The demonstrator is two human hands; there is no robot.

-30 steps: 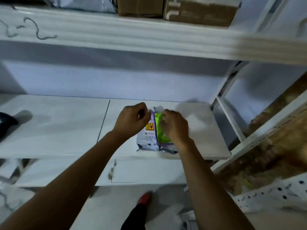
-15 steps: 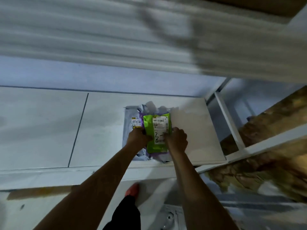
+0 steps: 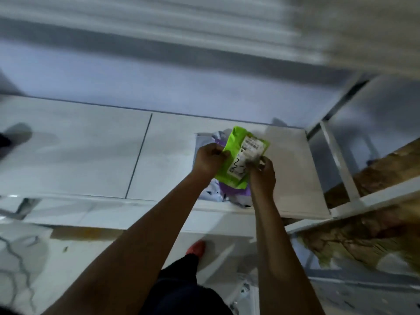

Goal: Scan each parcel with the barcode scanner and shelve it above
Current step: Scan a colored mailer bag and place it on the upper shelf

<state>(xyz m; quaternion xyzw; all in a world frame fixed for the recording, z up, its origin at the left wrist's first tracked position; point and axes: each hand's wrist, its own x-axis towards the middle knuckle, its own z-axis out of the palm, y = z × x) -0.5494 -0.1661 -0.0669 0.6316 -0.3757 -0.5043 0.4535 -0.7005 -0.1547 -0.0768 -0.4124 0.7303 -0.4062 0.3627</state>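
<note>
**A:** Where are the hands?

**B:** The left grip (image 3: 210,159) is curled round the left edge of the green parcel (image 3: 236,176). The right grip (image 3: 261,176) pinches its right edge, so both are clamped on it. The parcel is tilted, with its white label (image 3: 246,153) facing up.

**A:** And under it?

**B:** A purple parcel (image 3: 229,189) on a pale grey mailer (image 3: 205,138). Both lie on the right board of the shelf (image 3: 79,151), and their near ends reach its front edge. I can't tell whether the green parcel's low end touches the purple one.

**A:** What does the shelf look like?

**B:** It's two flat white boards meeting at a dark seam (image 3: 138,155), which lies left of the parcels. Something dark (image 3: 3,142) shows at the far left edge, too cut off to name. A pale wall (image 3: 136,83) closes the back.

**A:** How much room is there at the edges?

**B:** There is bare board to the right, up to the shelf's right edge. Past that edge stands the white rack frame (image 3: 338,160), with a rough brown surface (image 3: 375,223) beyond it. The upper shelf (image 3: 159,23) runs across overhead, blurred. The gap between it and the parcels is open. Below the front edge are a lower white board, the marbled floor (image 3: 27,258) and a red shoe (image 3: 196,246).
</note>
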